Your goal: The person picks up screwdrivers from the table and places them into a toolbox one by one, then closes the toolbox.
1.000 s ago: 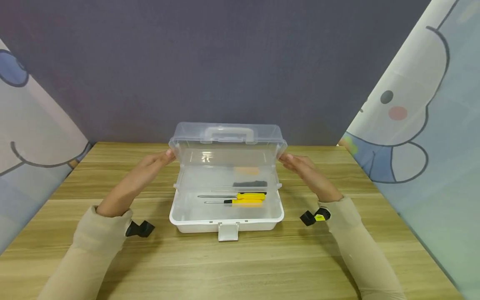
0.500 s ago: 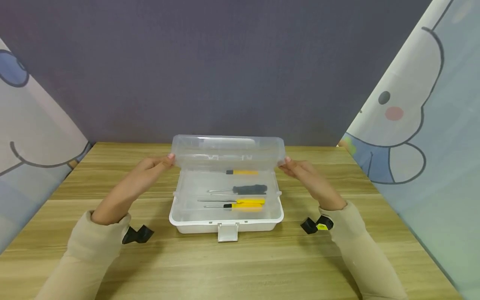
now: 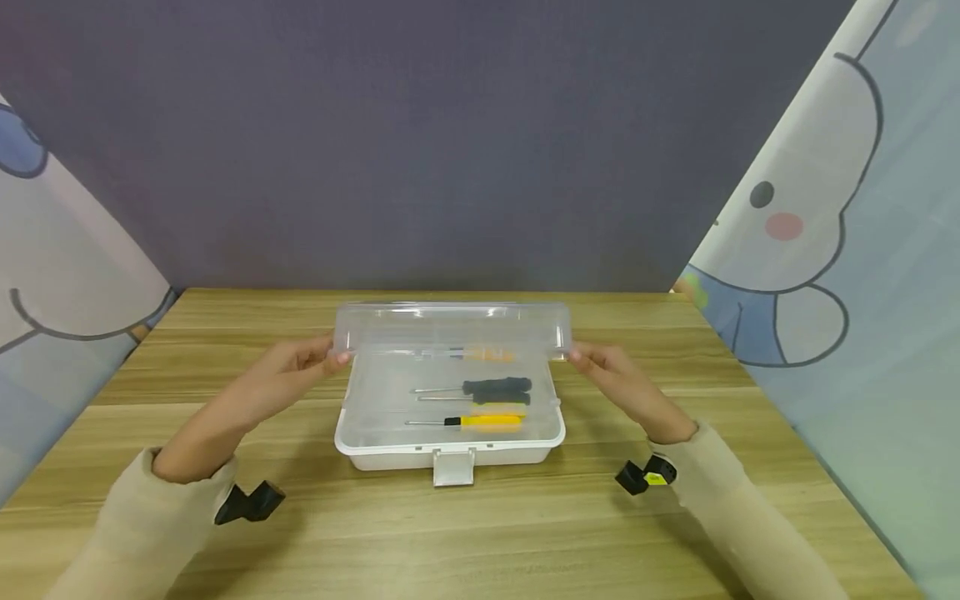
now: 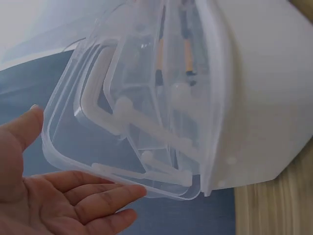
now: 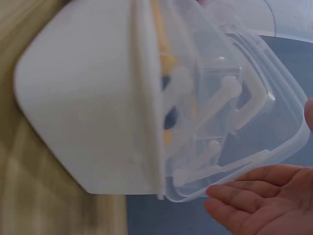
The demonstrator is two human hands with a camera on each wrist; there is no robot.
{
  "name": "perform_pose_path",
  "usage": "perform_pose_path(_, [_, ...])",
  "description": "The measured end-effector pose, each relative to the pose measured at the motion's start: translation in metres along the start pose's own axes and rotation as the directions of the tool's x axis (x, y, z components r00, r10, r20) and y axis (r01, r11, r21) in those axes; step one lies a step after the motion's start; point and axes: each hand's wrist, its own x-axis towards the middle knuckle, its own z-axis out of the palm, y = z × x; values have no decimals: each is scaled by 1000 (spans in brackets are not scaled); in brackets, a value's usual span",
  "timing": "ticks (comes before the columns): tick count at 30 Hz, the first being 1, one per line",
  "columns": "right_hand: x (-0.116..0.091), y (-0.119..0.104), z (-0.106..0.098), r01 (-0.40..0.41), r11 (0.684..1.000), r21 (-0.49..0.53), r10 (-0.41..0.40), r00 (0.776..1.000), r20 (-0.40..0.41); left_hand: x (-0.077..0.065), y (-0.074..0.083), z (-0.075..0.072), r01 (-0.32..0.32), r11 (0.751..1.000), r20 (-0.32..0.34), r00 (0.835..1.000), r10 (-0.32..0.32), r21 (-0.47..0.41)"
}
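A white toolbox (image 3: 457, 457) stands on the table with its clear lid (image 3: 450, 329) raised and tilted over the back. My left hand (image 3: 288, 371) holds the lid's left end, its thumb at the front corner and its fingers along the outer side. At the opposite end my right hand (image 3: 618, 383) holds the lid the same way. The fingers look long and nearly straight in both wrist views. Inside lie a yellow-handled screwdriver (image 3: 487, 422), dark-handled screwdrivers (image 3: 498, 386) and an orange-handled tool (image 3: 487, 355), partly veiled by clear plastic.
A white latch (image 3: 453, 469) hangs at the box's front. White arms (image 4: 151, 127) link the lid and clear inner trays to the base. The wooden table (image 3: 480, 542) meets a dark backdrop (image 3: 450, 150) behind, with cartoon-print sheets (image 3: 795, 217) at both sides.
The lid has swung down and forward between both hands, and the clear trays have moved forward over the tools. Both hands have come lower; the box base stays almost in place.
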Motion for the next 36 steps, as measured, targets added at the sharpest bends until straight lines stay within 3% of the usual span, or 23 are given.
perform_pose_path(4, [-6, 7, 6, -1, 999, 35, 0, 1000, 16, -8, -1, 6, -42, 999, -6, 999, 42, 5])
perform_pose_path(6, [-8, 10, 8, 38, 997, 62, -41, 998, 37, -11, -2, 10, -44, 999, -13, 999, 44, 29])
perform_pose_path(13, [-17, 16, 14, 162, 983, 89, -171, 980, 100, -24, -6, 21, -4, 992, -33, 999, 8, 122])
perform_pose_path(23, [-27, 13, 22, 128, 991, -49, -123, 987, 102, -37, -15, 40, -12, 969, -156, 986, 52, 249])
perform_pose_path(36, [-31, 14, 29, 156, 987, -26, -151, 981, 122, -44, -20, 52, 42, 959, -224, 974, 23, 279])
